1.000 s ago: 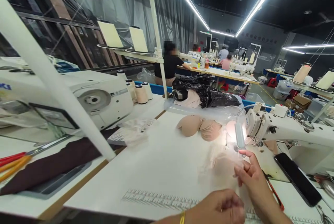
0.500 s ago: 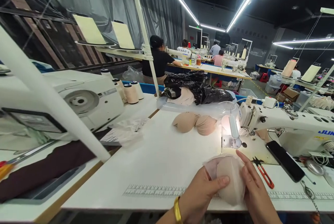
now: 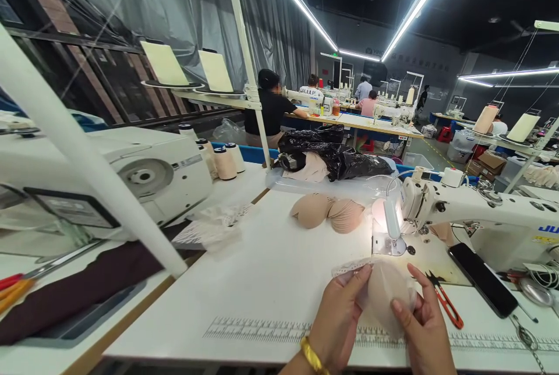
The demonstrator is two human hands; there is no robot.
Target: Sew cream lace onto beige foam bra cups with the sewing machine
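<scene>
Between my hands, above the front of the white sewing table, is a beige bra cup [image 3: 385,293] covered in thin pale mesh with a lace edge. My left hand [image 3: 343,311] pinches the fabric at the cup's left side, thumb on top. On the right side, my right hand [image 3: 423,319] grips the cup, its thumb across the front and its fingers behind. Past my hands, a pair of beige moulded bra cups [image 3: 311,212] lies on the table. The lit needle area of a white sewing machine [image 3: 480,197] is just beyond the held cup.
Orange-handled thread snips [image 3: 449,308] and a black phone [image 3: 483,279] lie to the right. A printed ruler [image 3: 257,329] runs along the front edge. White lace [image 3: 218,226] and thread cones [image 3: 226,163] are at left. A black plastic bag [image 3: 349,156] sits behind.
My left thumb has shifted from the cup's front up to its upper left edge, where lace now shows. My right thumb has come down onto the cup's front. The view has tilted slightly.
</scene>
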